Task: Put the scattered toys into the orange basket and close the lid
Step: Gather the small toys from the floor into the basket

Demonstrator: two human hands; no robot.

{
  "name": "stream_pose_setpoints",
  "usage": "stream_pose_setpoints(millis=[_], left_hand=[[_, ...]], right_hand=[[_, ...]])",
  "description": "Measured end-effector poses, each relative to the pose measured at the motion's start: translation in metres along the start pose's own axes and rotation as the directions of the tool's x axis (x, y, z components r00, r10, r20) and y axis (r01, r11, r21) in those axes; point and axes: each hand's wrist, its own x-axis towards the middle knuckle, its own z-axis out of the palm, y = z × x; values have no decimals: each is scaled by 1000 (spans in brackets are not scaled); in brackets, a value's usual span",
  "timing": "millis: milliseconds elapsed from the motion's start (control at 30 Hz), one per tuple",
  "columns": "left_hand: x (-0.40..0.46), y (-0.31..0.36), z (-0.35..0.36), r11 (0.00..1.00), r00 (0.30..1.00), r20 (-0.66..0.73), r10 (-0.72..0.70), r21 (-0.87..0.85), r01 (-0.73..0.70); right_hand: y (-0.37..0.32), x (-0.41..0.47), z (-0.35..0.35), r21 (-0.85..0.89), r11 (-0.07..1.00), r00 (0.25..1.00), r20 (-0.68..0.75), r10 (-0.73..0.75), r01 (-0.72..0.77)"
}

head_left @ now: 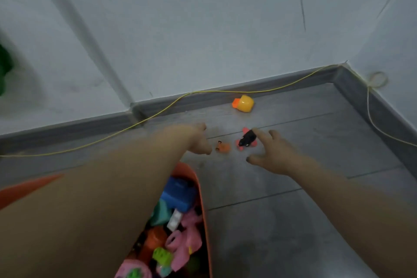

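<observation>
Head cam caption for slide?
Both hands reach for floor toys beside the open orange basket.

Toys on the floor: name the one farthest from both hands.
The yellow toy with the orange end, lying near the baseboard, beyond the small orange toy and black-and-pink toy.

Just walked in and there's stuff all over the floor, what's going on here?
A person is tidying toys into an orange basket, which already holds many and sits open under the left arm. Both hands reach out over the grey floor: the left hand nears a small orange toy, and the right hand, fingers spread, is at a black and pink toy. Neither is grasped yet. A yellow toy lies farther off by the wall.
</observation>
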Motion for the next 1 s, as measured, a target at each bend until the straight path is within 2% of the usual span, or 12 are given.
stream_pose_setpoints(millis=[100, 167, 267, 333, 400, 467, 567, 633, 700, 800, 867, 1000], left_hand=[[29, -8, 10, 987, 987, 10, -160, 8, 160], [39, -9, 11, 984, 983, 39, -177, -12, 177], [58, -6, 16, 979, 980, 106, -169, -94, 179], [69, -2, 21, 966, 977, 126, -173, -172, 193], [80, 2, 23, 977, 987, 100, -126, -162, 141], [81, 11, 19, 998, 999, 41, -11, -56, 13], [81, 27, 12, 985, 987, -3, 162, 65, -161], [83, 34, 11, 980, 984, 39, 176, 88, -179], [82, 38, 11, 986, 984, 136, 113, 104, -128], [85, 41, 15, 983, 972, 227, 54, 160, -93], [88, 45, 22, 977, 979, 192, 66, 189, -103], [91, 58, 34, 968, 989, 82, 127, 208, -141]], right_hand=[[-2, 30, 6, -27, 997, 998, 14, -68, 68], [-9, 46, 17, -70, 991, 993, -33, -113, 111], [-19, 60, 38, -134, 972, 961, -175, -216, 194], [-18, 66, 47, -96, 968, 938, -243, -248, 231], [-13, 73, 44, 61, 972, 930, -310, -196, 225], [-9, 86, 30, 205, 958, 906, -410, -104, 202], [-5, 113, 1, 267, 942, 860, -508, -42, 204], [-6, 132, -18, 219, 946, 880, -461, -117, 240], [-9, 147, -28, 134, 958, 920, -340, -196, 254], [-15, 161, -30, -26, 973, 962, -143, -231, 230], [-23, 166, -30, -97, 971, 970, -88, -228, 219], [-35, 172, -19, -86, 977, 968, -146, -206, 195]])
